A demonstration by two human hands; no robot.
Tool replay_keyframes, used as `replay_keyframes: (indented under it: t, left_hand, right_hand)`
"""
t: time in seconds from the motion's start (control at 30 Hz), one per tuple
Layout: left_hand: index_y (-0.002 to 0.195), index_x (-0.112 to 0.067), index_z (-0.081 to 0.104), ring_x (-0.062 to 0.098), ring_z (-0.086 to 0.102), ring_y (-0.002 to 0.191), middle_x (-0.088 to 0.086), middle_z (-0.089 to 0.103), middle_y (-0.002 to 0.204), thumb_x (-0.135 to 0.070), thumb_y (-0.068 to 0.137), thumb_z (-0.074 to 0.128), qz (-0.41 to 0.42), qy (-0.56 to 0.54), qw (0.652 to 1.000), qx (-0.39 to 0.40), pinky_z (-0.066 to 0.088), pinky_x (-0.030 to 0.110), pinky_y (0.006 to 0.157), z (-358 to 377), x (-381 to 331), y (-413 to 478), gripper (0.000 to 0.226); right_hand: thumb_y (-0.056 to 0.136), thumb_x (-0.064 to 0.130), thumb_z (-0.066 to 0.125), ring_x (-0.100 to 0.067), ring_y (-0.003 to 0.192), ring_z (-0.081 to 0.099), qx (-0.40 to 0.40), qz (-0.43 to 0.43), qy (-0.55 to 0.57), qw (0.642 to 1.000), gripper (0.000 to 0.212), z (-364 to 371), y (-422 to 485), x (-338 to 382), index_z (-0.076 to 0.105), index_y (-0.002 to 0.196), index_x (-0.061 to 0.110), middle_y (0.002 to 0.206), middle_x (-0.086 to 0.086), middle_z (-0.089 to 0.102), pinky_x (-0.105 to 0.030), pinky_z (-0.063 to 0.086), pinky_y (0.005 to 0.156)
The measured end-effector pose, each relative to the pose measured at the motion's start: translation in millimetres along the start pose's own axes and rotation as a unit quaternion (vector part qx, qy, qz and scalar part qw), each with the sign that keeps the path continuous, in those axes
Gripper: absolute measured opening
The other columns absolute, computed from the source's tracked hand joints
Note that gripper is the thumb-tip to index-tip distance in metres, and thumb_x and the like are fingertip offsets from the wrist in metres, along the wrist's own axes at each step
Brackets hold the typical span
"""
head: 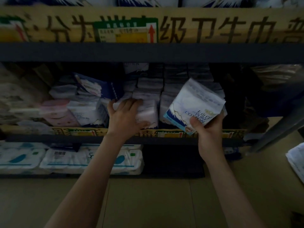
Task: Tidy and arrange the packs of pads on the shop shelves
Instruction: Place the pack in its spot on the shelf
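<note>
- Dim shop shelving fills the view; the middle shelf (148, 139) is crowded with packs of pads.
- On that shelf, at its centre, a white pack (148, 112) is pressed by the left grip (126, 112), with fingers spread flat.
- Just before the shelf, to the right, a blue-and-white pack (195, 102) is pinched at its lower corner by the right grip (209, 129).
- A row is apparently being steadied for the held pack.
- Next, that pack should be turned upright and slid in beside the steadied one.
</note>
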State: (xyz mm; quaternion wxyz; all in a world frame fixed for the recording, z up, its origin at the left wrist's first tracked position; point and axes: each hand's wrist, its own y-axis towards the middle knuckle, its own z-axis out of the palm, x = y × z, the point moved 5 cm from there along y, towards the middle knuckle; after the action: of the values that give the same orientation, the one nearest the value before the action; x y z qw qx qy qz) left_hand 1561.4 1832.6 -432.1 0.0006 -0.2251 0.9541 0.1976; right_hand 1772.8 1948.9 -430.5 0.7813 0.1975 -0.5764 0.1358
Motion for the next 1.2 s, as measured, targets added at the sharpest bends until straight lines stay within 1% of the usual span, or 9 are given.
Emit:
replay_keyframes:
  t: [0.13, 0.3, 0.47, 0.63, 0.77, 0.87, 0.97, 1.13, 1.2]
  left_hand:
    - [0.133, -0.026, 0.050, 0.019, 0.045, 0.123, 0.001, 0.056, 0.131, -0.063, 0.073, 0.065, -0.017, 0.032, 0.998, 0.056, 0.009, 0.038, 0.098, -3, 7, 24, 0.071]
    - [0.129, -0.037, 0.049, 0.021, 0.050, 0.115, 0.001, 0.061, 0.121, -0.067, 0.080, 0.052, -0.039, 0.067, 0.988, 0.132, 0.008, 0.039, 0.094, -3, 14, 51, 0.058]
    - [0.126, -0.034, 0.052, 0.021, 0.049, 0.116, 0.000, 0.061, 0.120, -0.065, 0.082, 0.051, -0.044, 0.075, 0.987, 0.132, 0.007, 0.041, 0.094, -6, 10, 54, 0.054]
    - [0.117, -0.018, 0.061, 0.029, 0.053, 0.108, 0.006, 0.061, 0.119, -0.054, 0.083, 0.056, -0.005, -0.010, 0.999, -0.039, 0.018, 0.041, 0.094, -15, 8, 15, 0.050]
    - [0.135, -0.017, 0.048, 0.031, 0.038, 0.121, 0.017, 0.045, 0.140, -0.026, 0.090, 0.055, -0.085, 0.002, 0.976, -0.202, 0.031, 0.052, 0.095, -42, 40, -12, 0.047]
    - [0.151, -0.022, 0.021, 0.031, 0.018, 0.141, 0.015, 0.019, 0.156, -0.012, 0.082, 0.059, -0.130, 0.045, 0.984, -0.110, 0.017, 0.058, 0.105, -54, 67, -4, 0.079]
    - [0.152, -0.017, 0.002, 0.033, 0.024, 0.136, 0.015, 0.025, 0.150, -0.024, 0.081, 0.064, -0.148, 0.088, 0.985, -0.001, 0.019, 0.053, 0.105, -63, 87, 14, 0.095]
    - [0.137, -0.013, 0.043, 0.040, 0.045, 0.112, 0.024, 0.048, 0.126, -0.023, 0.075, 0.069, -0.078, 0.180, 0.980, 0.023, 0.032, 0.045, 0.090, -87, 99, 24, 0.068]
    - [0.124, -0.014, 0.055, 0.040, 0.049, 0.098, 0.024, 0.051, 0.112, -0.021, 0.059, 0.079, -0.060, 0.178, 0.982, -0.011, 0.038, 0.045, 0.082, -92, 110, 8, 0.069]
  right_hand:
    - [0.055, 0.052, 0.085, -0.013, 0.113, 0.060, -0.003, 0.007, 0.014, 1.000, 0.082, -2, 3, 0, 0.043, 0.123, 0.038, 0.121, 0.008, 0.061, -0.026, 0.053, 0.083]
    - [0.056, 0.051, 0.085, -0.014, 0.116, 0.059, 0.009, 0.012, 0.019, 1.000, 0.079, 1, 2, -2, 0.044, 0.122, 0.041, 0.121, 0.010, 0.061, -0.026, 0.052, 0.085]
    - [0.059, 0.047, 0.085, -0.014, 0.117, 0.058, 0.012, 0.005, 0.031, 0.999, 0.082, 6, -5, -2, 0.041, 0.127, 0.036, 0.124, 0.008, 0.060, -0.025, 0.051, 0.085]
    - [0.060, 0.044, 0.086, -0.014, 0.118, 0.057, 0.010, 0.007, 0.044, 0.999, 0.080, 15, -18, -5, 0.042, 0.126, 0.036, 0.123, 0.009, 0.061, -0.026, 0.051, 0.086]
    - [0.064, 0.028, 0.083, -0.016, 0.118, 0.058, 0.033, 0.018, 0.055, 0.998, 0.071, 28, -24, -8, 0.046, 0.123, 0.038, 0.123, 0.008, 0.063, -0.031, 0.053, 0.086]
    - [0.063, 0.024, 0.083, -0.016, 0.114, 0.060, 0.063, 0.046, 0.041, 0.996, 0.071, 46, -29, -11, 0.048, 0.125, 0.031, 0.119, 0.007, 0.066, -0.029, 0.054, 0.083]
    - [0.053, 0.042, 0.090, -0.018, 0.113, 0.061, 0.113, 0.069, 0.023, 0.991, 0.071, 69, -32, -13, 0.061, 0.117, 0.037, 0.119, 0.005, 0.067, -0.028, 0.054, 0.082]
    - [0.055, 0.035, 0.091, -0.022, 0.118, 0.058, 0.134, 0.105, 0.013, 0.985, 0.097, 96, -28, -22, 0.044, 0.137, 0.014, 0.127, -0.004, 0.061, -0.030, 0.053, 0.087]
    - [0.054, 0.037, 0.091, -0.018, 0.118, 0.058, 0.135, 0.105, -0.009, 0.985, 0.100, 105, -29, -23, 0.043, 0.138, 0.013, 0.128, -0.003, 0.060, -0.026, 0.052, 0.088]
